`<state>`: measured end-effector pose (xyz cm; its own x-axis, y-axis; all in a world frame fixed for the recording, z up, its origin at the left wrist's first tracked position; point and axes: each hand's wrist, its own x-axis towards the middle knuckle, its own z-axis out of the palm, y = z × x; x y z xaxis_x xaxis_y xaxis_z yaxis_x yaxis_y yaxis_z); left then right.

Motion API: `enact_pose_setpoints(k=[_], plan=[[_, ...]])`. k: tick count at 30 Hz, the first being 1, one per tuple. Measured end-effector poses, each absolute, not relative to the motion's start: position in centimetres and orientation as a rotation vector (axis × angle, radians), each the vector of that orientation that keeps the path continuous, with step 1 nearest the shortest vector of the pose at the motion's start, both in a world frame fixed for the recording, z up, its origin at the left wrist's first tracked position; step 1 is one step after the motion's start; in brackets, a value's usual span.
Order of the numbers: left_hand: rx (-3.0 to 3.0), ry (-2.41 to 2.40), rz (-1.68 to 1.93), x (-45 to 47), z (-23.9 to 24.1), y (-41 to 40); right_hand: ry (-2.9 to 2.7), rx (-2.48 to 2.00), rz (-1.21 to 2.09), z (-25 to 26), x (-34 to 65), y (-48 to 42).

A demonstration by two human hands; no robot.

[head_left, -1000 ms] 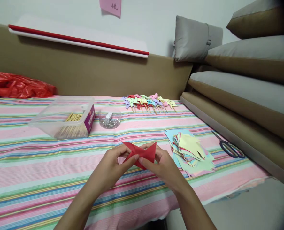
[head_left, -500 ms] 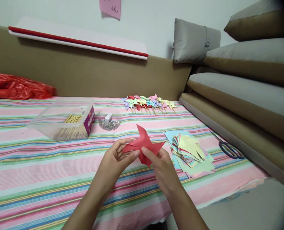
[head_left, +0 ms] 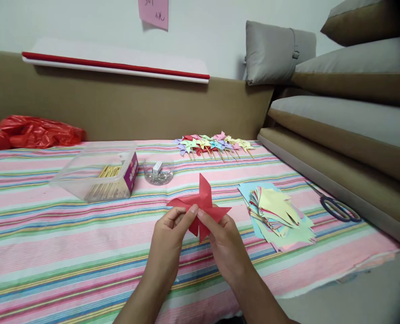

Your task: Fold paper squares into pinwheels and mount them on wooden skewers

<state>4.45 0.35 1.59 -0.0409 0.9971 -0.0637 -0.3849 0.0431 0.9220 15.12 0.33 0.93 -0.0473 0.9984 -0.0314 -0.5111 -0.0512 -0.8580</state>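
A red paper pinwheel (head_left: pixel 204 193) without a visible stick is held up over the striped cloth, its four-pointed blades spread out. My left hand (head_left: pixel 173 229) pinches it from the left, the thumb pressed near the centre. From the right, my right hand (head_left: pixel 225 238) grips it too, its thumb beside the left one and the fingers behind the paper. The thumbs cover the middle of the pinwheel. To the right lies a stack of cut coloured paper (head_left: pixel 277 211), yellow on top.
Finished pinwheels on sticks (head_left: pixel 216 145) lie at the back. A clear plastic box (head_left: pixel 85 177) with wooden sticks and a round dish of metal pins (head_left: pixel 159 175) stand left. Scissors (head_left: pixel 338 209) lie beside stacked cushions (head_left: pixel 348 121). A red plastic bag (head_left: pixel 41 131) sits far left.
My left thumb has moved in to the pinwheel's centre, next to the right thumb. The pinwheel has turned slightly, with its top blade now pointing straight up. The view has shifted a little.
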Motion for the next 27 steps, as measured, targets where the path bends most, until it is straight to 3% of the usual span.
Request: enact_pose_setpoints(k=[7,13,16,21,27], plan=[[0.598,0.883,1.464,3.4,1.8,1.1,-0.999,-0.891,1.286,0.6,16.4,0.5],[0.505,0.844,1.496,2.8,2.0,1.4,-1.747,-1.009,0.269,0.2,17.8,0.2],[0.525,0.836,1.486,2.8,1.8,1.3,-1.899,-1.007,0.021,0.1,17.7,0.0],[0.589,0.905,1.487,2.9,1.9,1.1,-1.898,-1.036,-0.005,0.5,17.3,-0.2],[0.796,1.034,1.47,3.0,1.5,1.0,-1.684,-1.112,0.273,1.2,17.4,-0.2]])
